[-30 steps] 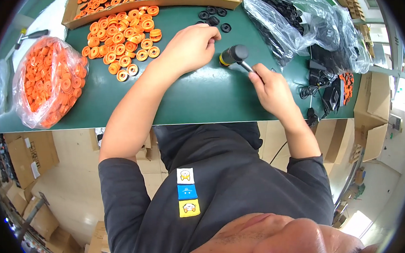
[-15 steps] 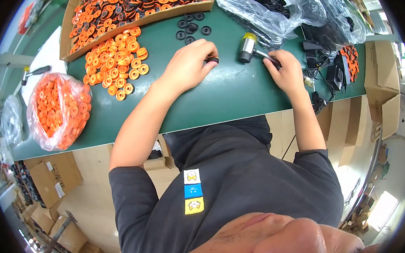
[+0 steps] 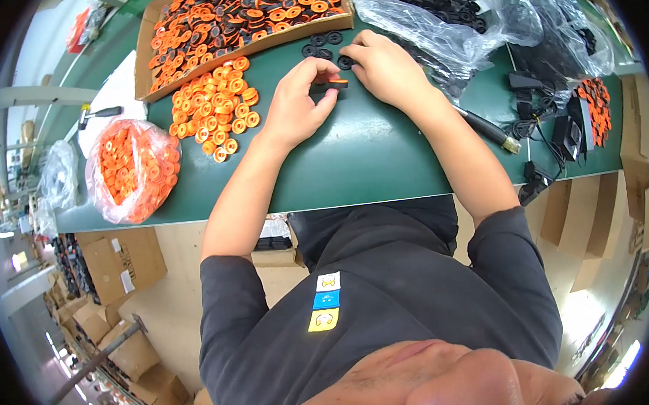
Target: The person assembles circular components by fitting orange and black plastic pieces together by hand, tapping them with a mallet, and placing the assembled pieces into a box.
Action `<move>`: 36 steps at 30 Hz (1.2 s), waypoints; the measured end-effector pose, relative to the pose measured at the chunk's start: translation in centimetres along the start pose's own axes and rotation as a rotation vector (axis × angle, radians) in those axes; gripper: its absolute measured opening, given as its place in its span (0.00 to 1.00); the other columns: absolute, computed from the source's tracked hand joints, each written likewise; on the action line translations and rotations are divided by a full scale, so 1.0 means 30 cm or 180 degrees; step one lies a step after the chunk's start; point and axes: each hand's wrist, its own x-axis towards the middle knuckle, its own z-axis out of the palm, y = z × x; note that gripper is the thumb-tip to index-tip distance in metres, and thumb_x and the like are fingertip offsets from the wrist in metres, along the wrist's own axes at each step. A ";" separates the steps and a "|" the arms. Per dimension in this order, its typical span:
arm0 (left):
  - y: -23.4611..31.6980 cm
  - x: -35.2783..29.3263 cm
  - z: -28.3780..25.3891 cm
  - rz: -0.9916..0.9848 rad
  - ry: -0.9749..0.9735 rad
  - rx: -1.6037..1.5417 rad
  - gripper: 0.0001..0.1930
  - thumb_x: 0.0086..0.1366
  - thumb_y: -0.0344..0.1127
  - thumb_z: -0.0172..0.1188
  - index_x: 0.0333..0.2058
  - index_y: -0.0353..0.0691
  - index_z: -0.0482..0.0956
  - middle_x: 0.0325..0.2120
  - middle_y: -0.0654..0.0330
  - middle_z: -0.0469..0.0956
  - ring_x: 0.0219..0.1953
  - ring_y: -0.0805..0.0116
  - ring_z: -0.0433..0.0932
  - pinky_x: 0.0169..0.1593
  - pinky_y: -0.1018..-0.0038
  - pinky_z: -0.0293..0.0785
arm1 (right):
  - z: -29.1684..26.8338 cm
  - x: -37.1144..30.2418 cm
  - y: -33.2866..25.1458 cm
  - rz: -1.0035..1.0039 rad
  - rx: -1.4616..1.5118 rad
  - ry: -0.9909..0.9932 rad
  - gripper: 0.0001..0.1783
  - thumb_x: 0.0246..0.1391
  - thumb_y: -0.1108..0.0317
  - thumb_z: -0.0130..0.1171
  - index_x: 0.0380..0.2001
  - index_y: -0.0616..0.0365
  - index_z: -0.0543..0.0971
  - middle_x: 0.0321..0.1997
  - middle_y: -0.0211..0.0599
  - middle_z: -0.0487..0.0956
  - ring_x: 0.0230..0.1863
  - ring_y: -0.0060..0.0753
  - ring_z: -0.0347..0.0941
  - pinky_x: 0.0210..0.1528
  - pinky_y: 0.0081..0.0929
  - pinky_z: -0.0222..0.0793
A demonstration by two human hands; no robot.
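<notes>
My left hand [image 3: 295,107] pinches a small round orange-and-black piece [image 3: 339,84] between thumb and fingers, above the green table. Close beside it, my right hand [image 3: 387,66] has its fingertips closed on a black plastic disc [image 3: 345,63] at the table surface. Several more black discs [image 3: 319,39] lie just beyond and to the left of those fingertips. A hammer's black handle [image 3: 485,126] lies on the table; my right forearm covers part of it and its head is hidden. Left of my left hand spreads a pile of orange discs [image 3: 213,109].
A shallow cardboard box [image 3: 246,47] of orange-and-black pieces stands at the back. A clear bag of orange discs [image 3: 135,168] sits at the left. At the right back lie a plastic bag of black parts [image 3: 443,13] and a black power adapter [image 3: 569,135] with cables.
My right hand has let go of the hammer and moved left and away from me to the black discs. My left hand still holds its piece. The whole view has shifted slightly.
</notes>
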 end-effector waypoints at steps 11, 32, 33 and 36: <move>0.015 0.264 -0.233 -0.0536 0.1295 0.0641 0.11 0.65 0.32 0.63 0.45 0.40 0.79 0.39 0.50 0.80 0.43 0.58 0.81 0.51 0.65 0.76 | -0.041 -0.007 -0.021 -0.0026 0.0119 -0.0129 0.28 0.50 0.69 0.66 0.57 0.55 0.75 0.47 0.45 0.77 0.49 0.52 0.76 0.51 0.44 0.74; -0.159 -0.011 -0.166 -0.0390 0.0637 0.3551 0.08 0.61 0.33 0.62 0.38 0.39 0.77 0.35 0.49 0.75 0.40 0.46 0.78 0.46 0.55 0.75 | -0.041 0.003 -0.031 -0.0159 0.0068 -0.0425 0.12 0.52 0.68 0.64 0.40 0.58 0.81 0.41 0.41 0.78 0.47 0.48 0.77 0.50 0.43 0.74; -0.142 -0.014 -0.153 -0.0348 0.0629 0.3514 0.08 0.61 0.33 0.62 0.38 0.39 0.77 0.35 0.49 0.75 0.40 0.46 0.78 0.46 0.55 0.75 | -0.041 -0.001 -0.027 -0.0130 0.0126 -0.0410 0.12 0.52 0.68 0.64 0.40 0.58 0.81 0.41 0.41 0.78 0.47 0.48 0.77 0.50 0.43 0.74; -0.079 -0.041 -0.133 -0.0181 0.0334 0.3398 0.07 0.59 0.31 0.62 0.36 0.39 0.77 0.33 0.52 0.75 0.40 0.49 0.78 0.45 0.55 0.75 | -0.041 0.007 -0.037 -0.0058 0.0168 -0.0453 0.12 0.51 0.68 0.64 0.40 0.58 0.81 0.39 0.42 0.78 0.45 0.50 0.77 0.48 0.44 0.74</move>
